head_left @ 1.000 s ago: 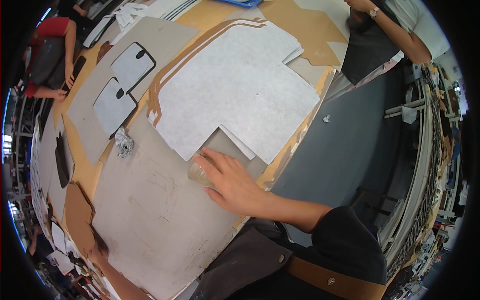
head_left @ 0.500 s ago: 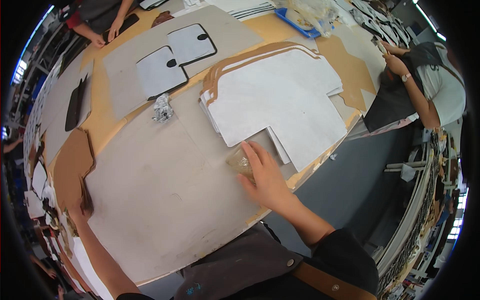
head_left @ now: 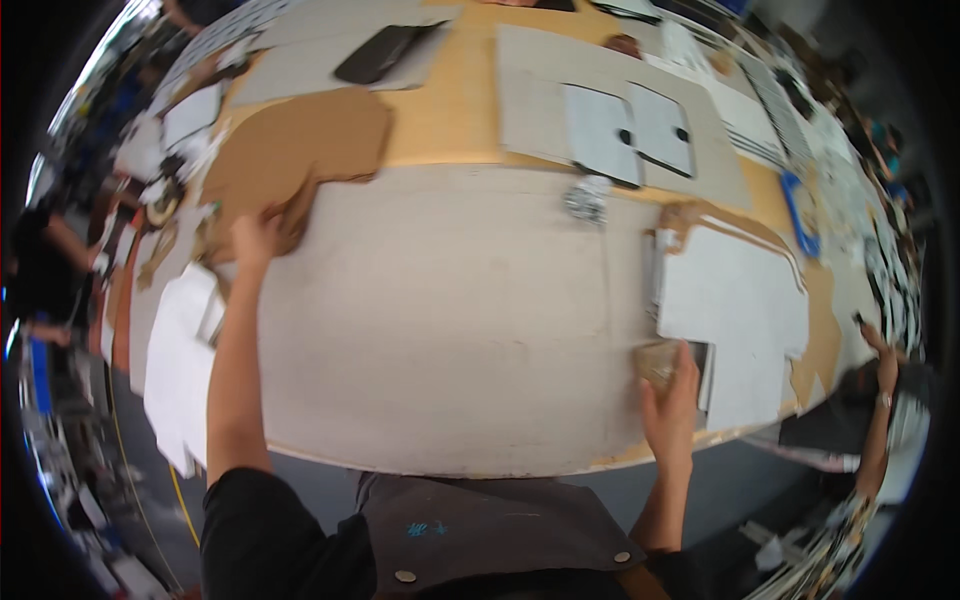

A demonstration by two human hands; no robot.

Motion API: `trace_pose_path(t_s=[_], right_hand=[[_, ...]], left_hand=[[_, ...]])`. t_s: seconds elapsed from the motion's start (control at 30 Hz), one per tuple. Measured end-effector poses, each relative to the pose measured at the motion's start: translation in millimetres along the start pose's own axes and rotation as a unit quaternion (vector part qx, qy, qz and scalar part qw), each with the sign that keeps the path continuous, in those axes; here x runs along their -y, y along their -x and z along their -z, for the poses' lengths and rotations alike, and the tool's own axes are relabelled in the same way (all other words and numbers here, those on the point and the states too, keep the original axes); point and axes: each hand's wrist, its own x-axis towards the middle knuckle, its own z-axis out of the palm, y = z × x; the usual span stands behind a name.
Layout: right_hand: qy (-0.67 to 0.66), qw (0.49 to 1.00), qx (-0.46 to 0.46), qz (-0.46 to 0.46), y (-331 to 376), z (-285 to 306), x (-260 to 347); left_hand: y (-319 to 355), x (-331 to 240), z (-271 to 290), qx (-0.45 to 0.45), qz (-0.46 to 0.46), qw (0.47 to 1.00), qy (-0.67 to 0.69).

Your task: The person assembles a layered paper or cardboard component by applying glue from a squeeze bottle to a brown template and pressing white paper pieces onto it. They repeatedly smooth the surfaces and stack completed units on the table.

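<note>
My left hand [head_left: 256, 238] is closed at the near edge of a stack of brown cut-out sheets [head_left: 300, 140] on the left of the table. The top brown sheet looks bent up there, with the fingertips partly hidden and blurred. On the right, my right hand [head_left: 672, 405] grips a tan block [head_left: 655, 365] in shiny clear wrapping, resting on the grey board. Close beside that block lies a stack of white cut-out sheets [head_left: 735, 290] with brown edges showing at the back.
A grey board [head_left: 450, 320] covers the middle of the table. Behind it lie a crumpled silvery ball [head_left: 588, 200], two white panels with black edging [head_left: 600, 125], a dark flat piece [head_left: 385, 55] and a blue tray [head_left: 798, 215]. White sheets [head_left: 180, 350] overhang at left. Co-workers stand on both sides.
The view has swung left. My left hand has bent up the brown sheet's near edge. My right hand still holds the tan block beside the white stack.
</note>
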Motion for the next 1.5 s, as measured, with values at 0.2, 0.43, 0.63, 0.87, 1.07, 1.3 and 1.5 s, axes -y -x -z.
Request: trace_pose_path(t_s=[0.2, 0.43, 0.63, 0.87, 1.07, 1.3, 1.5], right_hand=[[-0.004, 0.997, 0.026, -0.072, -5, -1, 10], [0.02, 0.999, 0.013, -0.025, -5, -5, -10], [0.033, 0.999, 0.001, -0.021, -8, -8, -3], [0.031, 0.999, -0.004, -0.026, -9, -9, -2], [0.046, 0.999, 0.0, -0.027, -14, -5, 2], [0.172, 0.977, -0.083, 0.095, -20, -13, 23], [0.08, 0.967, 0.088, 0.226, -27, -91, 108]], left_hand=[[18, -35, 30, -0.037, -0.073, 0.991, -0.109], [20, -62, 41, -0.017, -0.176, 0.974, -0.144], [117, -159, 46, 0.099, -0.244, 0.964, -0.046], [230, -273, 67, 0.296, -0.236, 0.92, 0.104], [265, -307, 59, 0.358, -0.215, 0.885, 0.206], [211, -228, 54, 0.18, -0.165, 0.968, 0.051], [200, -156, 38, 0.15, -0.189, 0.971, 0.003]])
